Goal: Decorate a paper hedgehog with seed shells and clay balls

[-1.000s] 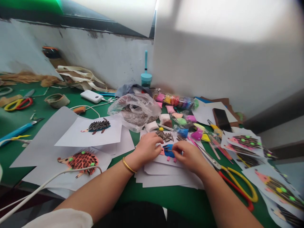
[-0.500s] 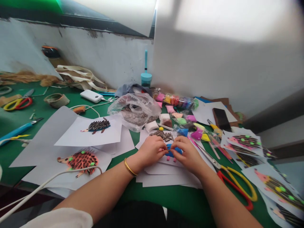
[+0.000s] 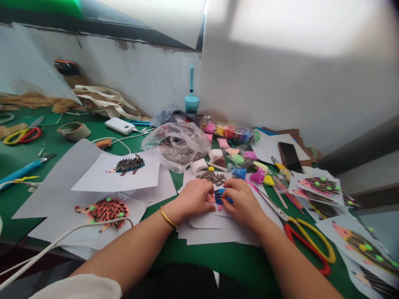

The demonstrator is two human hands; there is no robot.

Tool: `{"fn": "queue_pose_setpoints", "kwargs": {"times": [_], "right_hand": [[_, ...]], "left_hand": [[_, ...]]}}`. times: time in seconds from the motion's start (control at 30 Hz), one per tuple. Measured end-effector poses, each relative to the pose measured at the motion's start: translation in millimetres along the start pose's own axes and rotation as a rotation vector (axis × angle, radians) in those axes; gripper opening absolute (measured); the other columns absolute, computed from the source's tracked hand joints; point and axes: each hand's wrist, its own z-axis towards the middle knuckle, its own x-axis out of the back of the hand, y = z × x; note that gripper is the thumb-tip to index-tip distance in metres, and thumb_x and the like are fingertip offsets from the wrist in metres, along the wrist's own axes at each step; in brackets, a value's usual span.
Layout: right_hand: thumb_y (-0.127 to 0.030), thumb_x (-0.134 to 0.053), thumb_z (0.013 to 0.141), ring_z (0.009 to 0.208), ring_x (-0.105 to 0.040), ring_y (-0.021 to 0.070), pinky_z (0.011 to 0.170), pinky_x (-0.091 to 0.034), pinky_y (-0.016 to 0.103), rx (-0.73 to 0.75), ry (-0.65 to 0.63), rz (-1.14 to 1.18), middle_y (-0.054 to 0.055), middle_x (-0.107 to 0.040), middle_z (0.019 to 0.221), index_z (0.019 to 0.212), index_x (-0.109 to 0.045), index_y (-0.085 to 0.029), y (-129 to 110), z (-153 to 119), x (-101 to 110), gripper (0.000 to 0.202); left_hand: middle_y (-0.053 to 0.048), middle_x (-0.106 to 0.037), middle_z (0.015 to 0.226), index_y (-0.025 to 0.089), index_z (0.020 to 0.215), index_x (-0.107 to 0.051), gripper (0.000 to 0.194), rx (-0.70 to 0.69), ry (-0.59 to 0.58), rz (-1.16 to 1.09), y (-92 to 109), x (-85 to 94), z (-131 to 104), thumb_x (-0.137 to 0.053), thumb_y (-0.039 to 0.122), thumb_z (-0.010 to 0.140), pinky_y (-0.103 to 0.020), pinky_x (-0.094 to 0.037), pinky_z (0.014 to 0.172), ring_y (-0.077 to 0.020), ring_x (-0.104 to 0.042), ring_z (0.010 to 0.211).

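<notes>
Both hands over one blue hedgehog figure, which lies flat on the top sheet of the paper stack, near edge of the green worktop, right in front of the person. Left hand, gold bracelet on its wrist, sits at the pink head end, fingers curled down. Right hand covers the tail end, thumb and forefinger bent in close over the blue body; fingertips small and half hidden, so can't tell if either grip is clamped on anything or just apart. A few dark spines show on the body, pink feet below. Seed pile just beyond the hands, same paper, yellow ball behind it. Clear plastic bag with more seeds farther back; blue packet and magenta packet beyond the right hand. Scissors, red and yellow handles, lie right of the right forearm. Orange hedgehog picture on paper at left, dark hedgehog picture behind it, more hedgehog pictures overlapping at far right. Phone back right, on white paper.
</notes>
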Motion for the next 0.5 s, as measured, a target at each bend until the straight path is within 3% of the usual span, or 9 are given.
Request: {"fn": "queue_pose_setpoints", "kwargs": {"times": [0.27,0.5], "right_hand": [[-0.015,-0.065,0.08,0.099,-0.054,0.0234,0.086,-0.041,0.038,0.001,-0.009,-0.041,0.007,-0.065,0.103,0.074,-0.067,-0.021,-1.8,0.7,-1.0,0.009],[-0.016,-0.063,0.082,0.098,-0.053,0.0235,0.086,-0.04,0.039,0.032,0.006,-0.081,0.007,-0.065,0.103,0.075,-0.068,-0.021,-0.6,0.4,-4.2,0.01]], "left_hand": [[0.0,-0.066,0.087,0.028,0.09,-0.076,0.016,-0.077,-0.048,-0.098,-6.1,9.0,-0.3,-0.074,0.032,0.075,-0.028,-0.045,0.074,-0.0178,-0.061,0.085],[-0.001,-0.068,0.089,0.033,0.094,-0.079,0.018,-0.125,-0.042,-0.122,-9.5,8.0,-3.1,-0.067,0.03,0.081,-0.027,-0.045,0.076,-0.0166,-0.062,0.085]]}}
